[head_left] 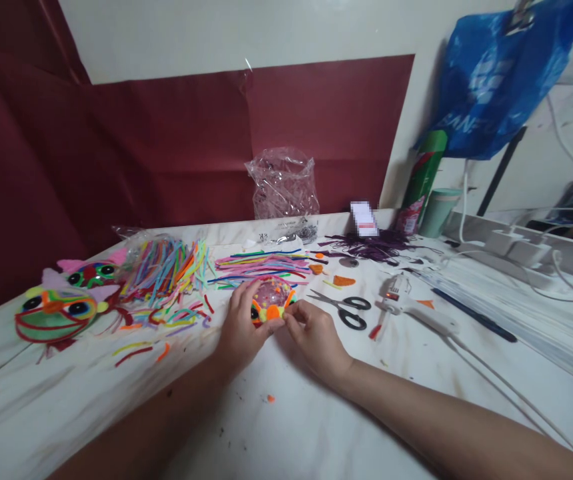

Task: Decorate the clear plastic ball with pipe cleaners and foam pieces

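My left hand (240, 327) is wrapped round the left side of a small round craft animal face (272, 298). This piece has a shiny see-through dome, orange and yellow fuzzy trim and a dark eye at its left. At its lower right edge, my right hand (316, 337) has thumb and forefinger pinched together. Whatever sits between those fingertips is too small to make out. Black-handled scissors (349, 309) lie open just right of my right hand. Behind the face are rows of coloured pipe cleaners (261, 265).
Two finished-looking craft faces (61, 307) lie at the left, beside a bag of pipe cleaners (163, 270). On the right are a white glue gun (419, 310) with its cord, a dark pen-like tool (473, 315), a power strip (531, 257), a phone (365, 219) and purple strips (373, 245).
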A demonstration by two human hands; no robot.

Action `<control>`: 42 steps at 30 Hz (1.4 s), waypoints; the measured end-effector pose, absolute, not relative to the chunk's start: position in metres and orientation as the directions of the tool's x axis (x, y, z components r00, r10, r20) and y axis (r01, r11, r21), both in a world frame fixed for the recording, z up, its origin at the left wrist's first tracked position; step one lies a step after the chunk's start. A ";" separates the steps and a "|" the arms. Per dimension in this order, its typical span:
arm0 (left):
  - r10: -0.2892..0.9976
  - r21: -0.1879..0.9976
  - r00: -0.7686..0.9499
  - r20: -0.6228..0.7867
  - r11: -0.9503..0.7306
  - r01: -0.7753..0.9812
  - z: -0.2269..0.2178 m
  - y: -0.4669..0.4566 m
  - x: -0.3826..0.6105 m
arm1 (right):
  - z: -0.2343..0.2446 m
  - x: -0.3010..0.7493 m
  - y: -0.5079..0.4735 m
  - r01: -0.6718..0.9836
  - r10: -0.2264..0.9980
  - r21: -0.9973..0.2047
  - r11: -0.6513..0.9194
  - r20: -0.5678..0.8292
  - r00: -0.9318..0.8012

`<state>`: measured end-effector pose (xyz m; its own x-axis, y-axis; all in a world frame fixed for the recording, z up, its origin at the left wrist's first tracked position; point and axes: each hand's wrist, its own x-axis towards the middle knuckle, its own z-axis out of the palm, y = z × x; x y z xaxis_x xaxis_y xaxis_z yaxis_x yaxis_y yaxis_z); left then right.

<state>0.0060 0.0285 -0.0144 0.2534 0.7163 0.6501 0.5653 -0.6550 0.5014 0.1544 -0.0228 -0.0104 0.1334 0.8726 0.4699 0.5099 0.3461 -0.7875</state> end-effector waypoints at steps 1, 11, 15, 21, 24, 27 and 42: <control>0.717 0.504 0.252 0.649 -0.654 0.563 -0.013 0.028 0.006 | -0.010 0.154 -0.023 0.511 0.875 -0.788 0.343 0.466 0.130; 0.826 0.673 0.163 0.540 -0.540 0.505 -0.005 0.037 0.001 | -0.009 0.161 -0.010 0.261 0.897 -0.902 0.344 0.398 0.193; 0.857 0.745 0.171 0.486 -0.508 0.432 -0.006 0.040 -0.003 | -0.012 0.167 0.000 0.218 0.904 -0.911 0.349 0.389 0.176; 0.833 0.718 0.192 0.518 -0.546 0.431 -0.006 0.039 -0.001 | -0.015 0.166 0.003 0.142 0.934 -0.936 0.322 0.339 0.112; 0.819 0.689 0.199 0.538 -0.563 0.456 -0.005 0.037 0.002 | -0.016 0.165 0.003 0.141 0.931 -0.935 0.325 0.343 0.125; 0.814 0.681 0.201 0.545 -0.570 0.460 -0.006 0.036 0.002 | -0.016 0.165 0.004 0.142 0.928 -0.934 0.329 0.348 0.134; 0.820 0.688 0.201 0.536 -0.563 0.459 -0.010 0.040 0.002 | -0.013 0.165 0.000 0.031 0.938 -0.942 0.333 0.335 0.088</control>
<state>0.0017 0.0401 -0.0102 0.2014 0.8197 0.5362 0.4588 -0.5626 0.6877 0.1653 0.0005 -0.0125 0.0884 0.9382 0.3347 0.0305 0.3333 -0.9423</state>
